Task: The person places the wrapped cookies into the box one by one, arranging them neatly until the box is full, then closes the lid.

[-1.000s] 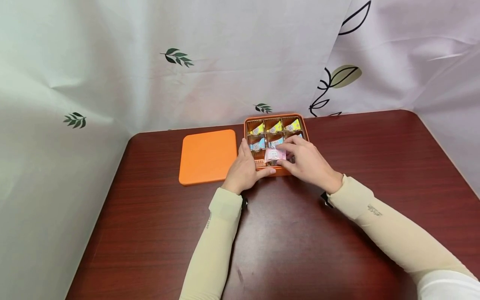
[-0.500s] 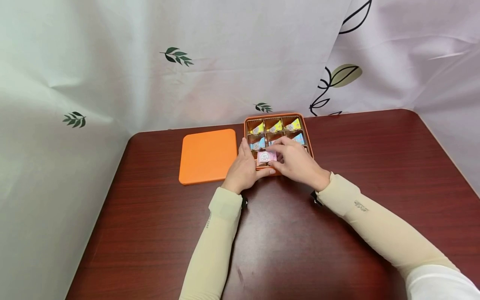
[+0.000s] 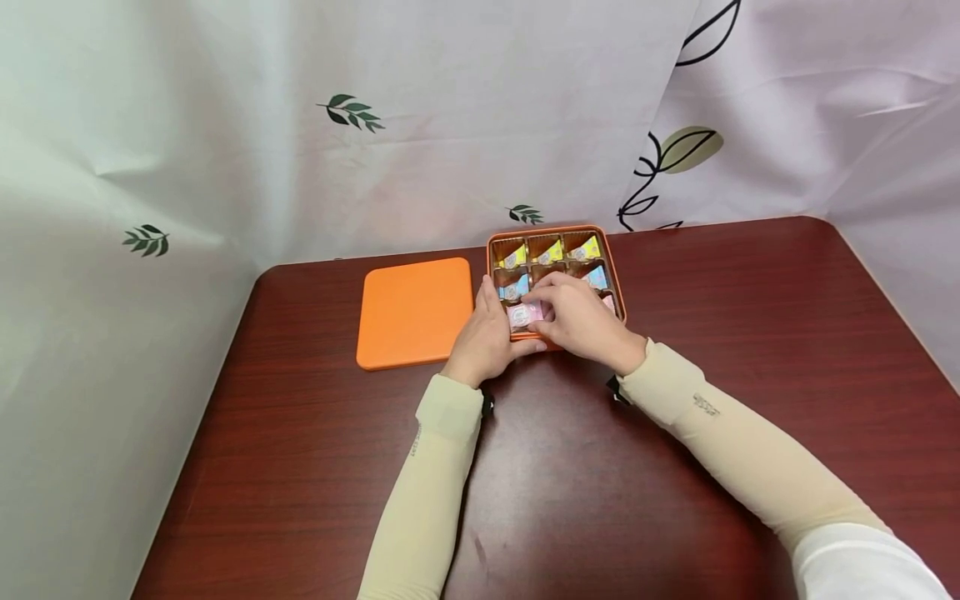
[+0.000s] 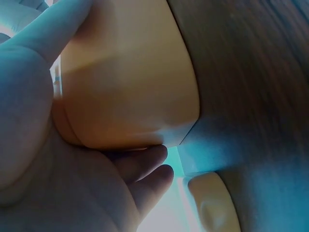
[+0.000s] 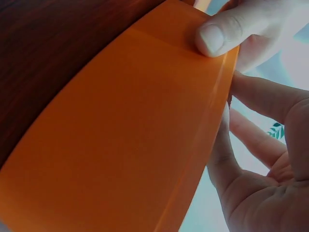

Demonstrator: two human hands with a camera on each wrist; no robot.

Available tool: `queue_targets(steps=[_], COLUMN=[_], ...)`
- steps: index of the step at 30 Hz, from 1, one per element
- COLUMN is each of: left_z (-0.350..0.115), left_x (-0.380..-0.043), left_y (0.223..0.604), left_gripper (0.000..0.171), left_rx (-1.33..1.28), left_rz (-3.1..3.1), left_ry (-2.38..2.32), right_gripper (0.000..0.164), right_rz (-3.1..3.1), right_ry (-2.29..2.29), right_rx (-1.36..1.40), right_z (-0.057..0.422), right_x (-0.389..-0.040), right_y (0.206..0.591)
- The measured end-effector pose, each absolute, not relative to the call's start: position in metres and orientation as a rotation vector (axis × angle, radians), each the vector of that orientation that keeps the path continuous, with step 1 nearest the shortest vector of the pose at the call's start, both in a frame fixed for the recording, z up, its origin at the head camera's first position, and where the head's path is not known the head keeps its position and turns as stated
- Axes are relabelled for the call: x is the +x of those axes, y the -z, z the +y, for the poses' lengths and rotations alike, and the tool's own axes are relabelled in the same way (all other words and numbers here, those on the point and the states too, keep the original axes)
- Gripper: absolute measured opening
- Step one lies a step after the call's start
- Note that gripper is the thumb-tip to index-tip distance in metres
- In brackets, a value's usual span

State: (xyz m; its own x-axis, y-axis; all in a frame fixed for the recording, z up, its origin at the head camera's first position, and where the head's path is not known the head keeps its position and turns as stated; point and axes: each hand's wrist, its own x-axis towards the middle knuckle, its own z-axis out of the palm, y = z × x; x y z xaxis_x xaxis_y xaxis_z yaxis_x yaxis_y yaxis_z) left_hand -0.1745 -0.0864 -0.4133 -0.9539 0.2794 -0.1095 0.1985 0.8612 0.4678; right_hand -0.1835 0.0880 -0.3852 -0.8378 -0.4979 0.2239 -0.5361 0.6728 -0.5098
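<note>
An orange tin box [image 3: 619, 292] with a brown divided insert holds wrapped sweets. Yellow-wrapped sweets [image 3: 584, 249] fill its back row and blue-wrapped sweets [image 3: 514, 288] lie in the middle row. My left hand [image 3: 483, 337] rests against the box's near left corner, fingers straight along the left side. Its thumb lies on the front wall, as the left wrist view shows. Between thumb and fingertips, my right hand [image 3: 585, 321] pinches a pink-wrapped sweet [image 3: 523, 315] at the near left compartment. Another pink wrapper [image 3: 608, 303] shows partly at the near right; the near middle is hidden.
The flat orange lid [image 3: 415, 312] lies left of the box on the dark red-brown table [image 3: 570, 492]. A pale curtain [image 3: 420, 167] with leaf prints hangs right behind the table's back edge.
My right hand has moved left with the pink-wrapped sweet, from the near middle to the near left compartment. My left hand stays at the box corner.
</note>
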Motion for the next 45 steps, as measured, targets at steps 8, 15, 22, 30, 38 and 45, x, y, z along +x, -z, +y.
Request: queue_targets(steps=[8,15,22,30,38,45], left_z=[-0.087,-0.087,-0.087,-0.086,-0.087,-0.087], left_x=[-0.174,-0.173,-0.173,-0.174,-0.174,-0.174], left_y=[0.413,0.412,0.413,0.413,0.413,0.413], left_gripper=[0.126,0.128,0.128,0.126,0.126,0.127], left_rx=[0.384,0.356,0.364,0.370,0.354,0.338], left_rz=[2.878,2.856,2.856,2.855,2.850,2.846], left_ry=[-0.706,-0.718,-0.744,-0.771,-0.747,-0.730], right_gripper=[0.026,0.024,0.029,0.027,0.021,0.017], right_rz=[-2.837,-2.890,-2.891,-2.876,-2.883,-2.856], right_ry=[-0.878,-0.937,-0.962,-0.942,-0.925,-0.893], right_rx=[0.871,0.852,0.926,0.985,0.949,0.943], right_z=[0.080,0.071,0.064,0.063,0.065,0.065], right_x=[-0.189,-0.190,-0.193,-0.193,-0.191,-0.190], right_y=[0.382,0.379,0.381,0.383,0.387,0.389])
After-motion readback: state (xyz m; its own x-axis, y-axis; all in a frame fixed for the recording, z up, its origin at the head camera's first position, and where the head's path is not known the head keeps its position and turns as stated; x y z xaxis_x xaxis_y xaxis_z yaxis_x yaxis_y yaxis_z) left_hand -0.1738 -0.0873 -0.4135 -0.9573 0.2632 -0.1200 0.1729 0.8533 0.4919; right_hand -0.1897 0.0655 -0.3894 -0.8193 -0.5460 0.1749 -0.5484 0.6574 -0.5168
